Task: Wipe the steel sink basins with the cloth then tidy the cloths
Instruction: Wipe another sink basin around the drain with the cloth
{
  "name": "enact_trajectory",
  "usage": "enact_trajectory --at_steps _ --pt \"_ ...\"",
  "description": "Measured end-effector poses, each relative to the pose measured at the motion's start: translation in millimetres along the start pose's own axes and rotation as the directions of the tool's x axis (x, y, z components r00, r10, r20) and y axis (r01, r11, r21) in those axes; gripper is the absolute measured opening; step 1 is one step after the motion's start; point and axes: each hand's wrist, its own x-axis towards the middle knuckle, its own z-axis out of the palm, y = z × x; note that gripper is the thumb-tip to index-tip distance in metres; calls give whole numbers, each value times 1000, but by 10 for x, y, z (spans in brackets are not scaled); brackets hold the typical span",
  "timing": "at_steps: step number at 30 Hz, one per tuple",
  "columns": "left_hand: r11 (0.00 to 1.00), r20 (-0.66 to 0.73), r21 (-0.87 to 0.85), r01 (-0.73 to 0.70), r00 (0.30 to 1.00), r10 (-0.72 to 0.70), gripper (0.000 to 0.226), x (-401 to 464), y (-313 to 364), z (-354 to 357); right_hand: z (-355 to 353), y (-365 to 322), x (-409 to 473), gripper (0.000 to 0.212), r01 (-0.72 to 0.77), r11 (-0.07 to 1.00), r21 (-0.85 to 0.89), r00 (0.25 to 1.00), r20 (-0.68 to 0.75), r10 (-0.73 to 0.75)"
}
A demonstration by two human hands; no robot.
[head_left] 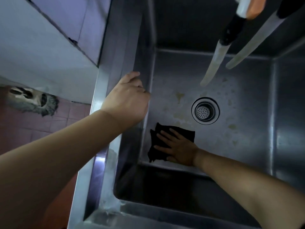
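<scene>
The left hand [130, 96] curls over the sink's left rim [113, 66] while the right hand [178, 147], fingers spread, presses the black cloth [158, 139] flat on the basin floor [239, 113].

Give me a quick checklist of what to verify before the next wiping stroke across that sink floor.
1. Cloth under the palm: ok. The right hand presses flat on the dark cloth.
2. Body braced: ok. The left hand grips the sink's left rim.
3. Dirt left to wipe: not ok. Yellowish stains remain around the drain.
4. Path to the stains: ok. Nothing lies between cloth and drain.
5. Hoses out of the way: ok. The two pale hoses hang above the far half of the basin.
6. Cloth wet enough: cannot tell.
</scene>
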Motion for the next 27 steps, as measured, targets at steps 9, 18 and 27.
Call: enact_trajectory --at_steps 9,18,27 --pt "1000 -26 17 15 1000 -14 11 43 5 35 89 -217 389 53 134 991 -14 979 -152 -134" --pt "995 -75 -65 72 994 -77 17 61 1 53 -269 804 782 61 -173 983 67 961 -205 183" --pt "988 -62 -81 130 989 -135 22 62 0 63 -706 2024 1199 63 -338 941 17 918 -213 334"
